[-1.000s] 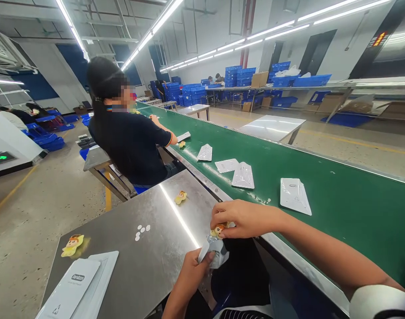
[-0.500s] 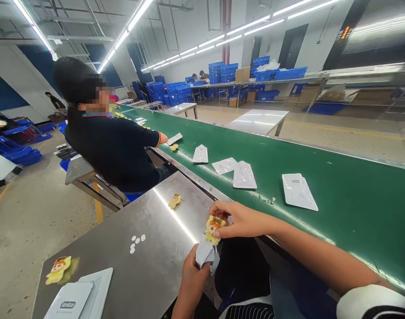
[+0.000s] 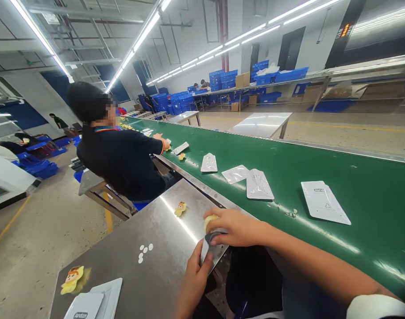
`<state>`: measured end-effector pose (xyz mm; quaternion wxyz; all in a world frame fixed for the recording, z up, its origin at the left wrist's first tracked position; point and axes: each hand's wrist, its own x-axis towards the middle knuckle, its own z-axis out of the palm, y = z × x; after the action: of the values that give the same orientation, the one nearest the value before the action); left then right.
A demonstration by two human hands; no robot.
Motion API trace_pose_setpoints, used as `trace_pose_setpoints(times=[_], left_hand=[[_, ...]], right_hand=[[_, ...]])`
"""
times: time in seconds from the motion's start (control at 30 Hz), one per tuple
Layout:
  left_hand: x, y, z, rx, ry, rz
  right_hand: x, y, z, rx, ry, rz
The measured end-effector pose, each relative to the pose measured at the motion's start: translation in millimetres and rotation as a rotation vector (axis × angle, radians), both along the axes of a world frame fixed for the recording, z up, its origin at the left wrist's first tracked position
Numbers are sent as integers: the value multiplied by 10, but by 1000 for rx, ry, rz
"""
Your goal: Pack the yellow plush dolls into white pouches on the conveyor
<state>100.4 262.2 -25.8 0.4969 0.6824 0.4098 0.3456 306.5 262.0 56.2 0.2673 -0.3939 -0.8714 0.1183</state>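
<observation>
My left hand [image 3: 197, 270] is closed round a pale grey pouch [image 3: 205, 249], held upright near the table's edge. Over the pouch's dark open mouth, my right hand [image 3: 233, 227] grips a yellow plush figure [image 3: 210, 223], mostly hidden by the fingers. Another yellow figure [image 3: 180, 209] lies on the metal table [image 3: 156, 283] beyond my hands. Several white round stickers [image 3: 145, 251] lie left of my hands. At the table's left corner are a larger yellow figure [image 3: 72, 279] and a stack of pale pouches [image 3: 86, 305].
A green conveyor belt [image 3: 285, 168] runs along the table's far side, carrying several white pouches [image 3: 259, 184] and a small yellow figure [image 3: 182, 156]. A person in a dark shirt [image 3: 122, 159] sits ahead on the left, one arm over the belt. Blue crates [image 3: 222, 79] stand farther back.
The yellow figure in my right hand has turned and is now mostly covered by the fingers, close at the pouch's mouth. The view has shifted, and belt items appear farther right.
</observation>
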Motion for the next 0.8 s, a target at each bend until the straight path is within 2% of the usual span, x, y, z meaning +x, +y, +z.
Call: trace_pose_setpoints(times=[0.13,0.23,0.33,0.47,0.7,0.8], left_hand=[[-6,59,148,10,114,-124],[90,126,134,7,106,-97],[166,191,-4,-22,85,25],[147,209,-120,-51,39,120],[194,101,12,9,45,108],[248,70,26,31,63,133]], right_hand=[[-84,38,80,114,-186,55],[-116,104,56,140,-219,31],[-75,169,-4,86,-114,0],[73,139,0,6,180,-19],[129,-116,141,-215,419,-84],[108,-165,144,-184,338,-52]])
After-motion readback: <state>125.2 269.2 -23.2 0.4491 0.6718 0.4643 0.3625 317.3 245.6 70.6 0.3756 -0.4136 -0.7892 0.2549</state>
